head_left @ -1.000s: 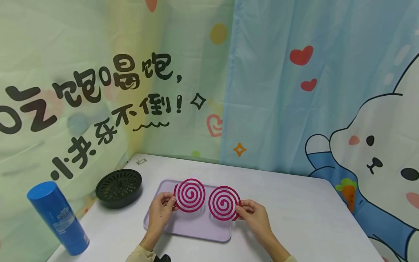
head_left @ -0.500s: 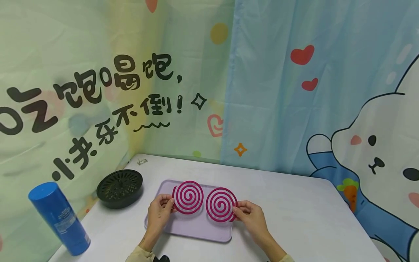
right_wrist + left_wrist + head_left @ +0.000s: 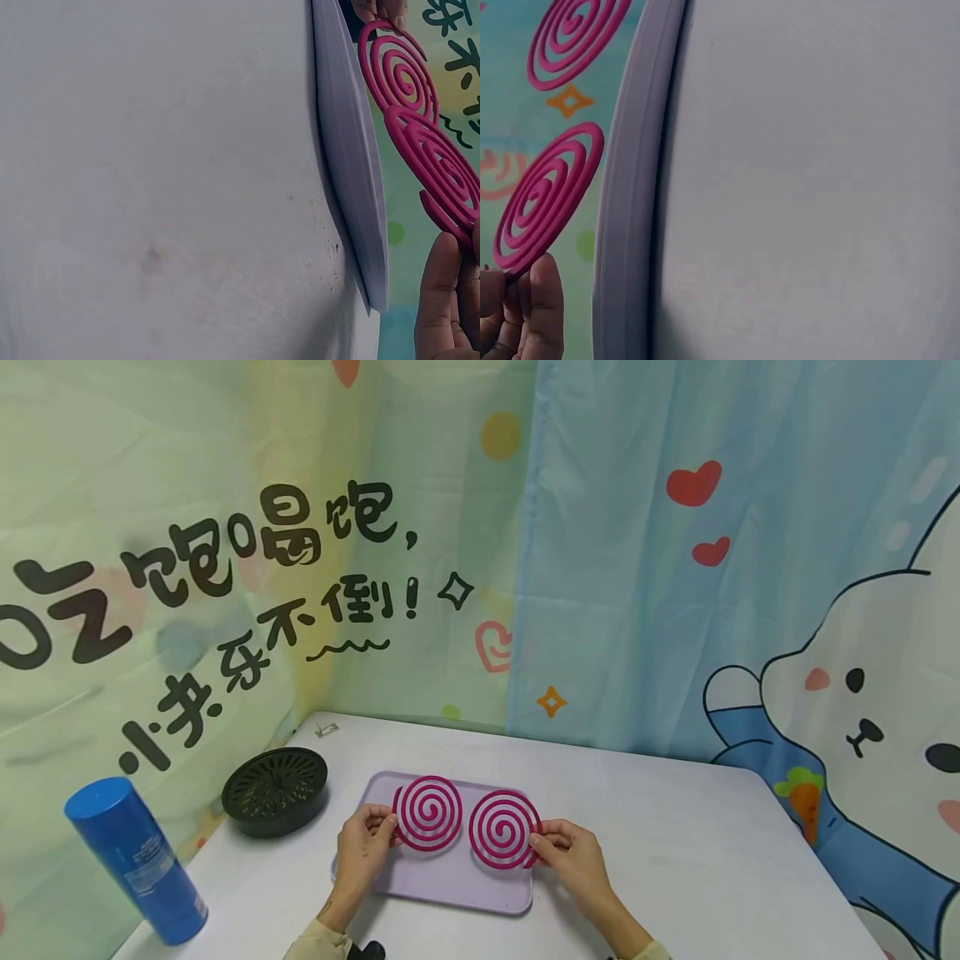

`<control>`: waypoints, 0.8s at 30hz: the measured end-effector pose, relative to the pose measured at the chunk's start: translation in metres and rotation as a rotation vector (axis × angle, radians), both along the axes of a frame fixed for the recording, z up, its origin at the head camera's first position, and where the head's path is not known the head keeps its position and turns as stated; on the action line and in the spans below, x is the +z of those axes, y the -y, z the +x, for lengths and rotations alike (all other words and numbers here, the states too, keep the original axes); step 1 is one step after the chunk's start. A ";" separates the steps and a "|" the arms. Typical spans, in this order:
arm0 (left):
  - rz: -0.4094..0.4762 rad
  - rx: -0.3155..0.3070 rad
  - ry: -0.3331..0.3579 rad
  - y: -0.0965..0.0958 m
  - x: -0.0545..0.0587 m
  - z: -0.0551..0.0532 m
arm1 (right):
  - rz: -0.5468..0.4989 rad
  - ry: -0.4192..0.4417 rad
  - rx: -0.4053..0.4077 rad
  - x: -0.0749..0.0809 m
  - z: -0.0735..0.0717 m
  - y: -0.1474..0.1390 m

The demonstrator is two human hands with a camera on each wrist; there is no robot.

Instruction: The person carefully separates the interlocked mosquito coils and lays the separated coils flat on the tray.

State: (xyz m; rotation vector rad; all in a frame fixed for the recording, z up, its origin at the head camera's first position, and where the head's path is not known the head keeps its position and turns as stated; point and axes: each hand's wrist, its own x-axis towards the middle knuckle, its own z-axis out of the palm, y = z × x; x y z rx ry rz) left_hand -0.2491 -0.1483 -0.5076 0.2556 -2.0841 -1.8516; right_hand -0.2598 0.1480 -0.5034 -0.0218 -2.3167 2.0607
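Observation:
Two magenta mosquito coils are held up side by side above a lilac tray [image 3: 450,902], their flat faces toward the head camera. My left hand [image 3: 363,852] pinches the outer edge of the left mosquito coil [image 3: 430,810] between thumb and fingers. The right mosquito coil [image 3: 504,829] is pinched at its outer right edge by my right hand [image 3: 577,860]. In the head view a narrow gap separates the coils. The left wrist view shows the left coil [image 3: 536,193] tilted above my fingertips [image 3: 547,281]. In the right wrist view the right coil [image 3: 439,165] overlaps the other one.
A round black slotted dish [image 3: 276,793] sits left of the tray on the white table [image 3: 712,860]. Nearer at the left stands a blue spray can [image 3: 135,860]. A small metal piece [image 3: 326,729] lies at the far left corner. Printed curtains [image 3: 600,568] hang behind the table.
Both hands have shifted slightly down and to the left, carrying the mosquito coils with them. Their pinch on the coils is the same.

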 end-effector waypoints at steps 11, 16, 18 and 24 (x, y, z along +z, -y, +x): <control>-0.084 0.039 0.043 0.008 0.001 -0.002 | 0.018 0.007 -0.002 0.001 0.001 0.003; -0.132 0.067 0.059 0.013 0.001 -0.002 | 0.037 0.009 -0.003 0.002 0.000 0.006; -0.155 0.075 0.065 0.015 0.001 -0.003 | 0.041 0.012 -0.004 0.002 0.000 0.008; -0.245 0.081 0.070 0.021 0.000 -0.006 | 0.045 0.021 -0.002 0.002 -0.001 0.010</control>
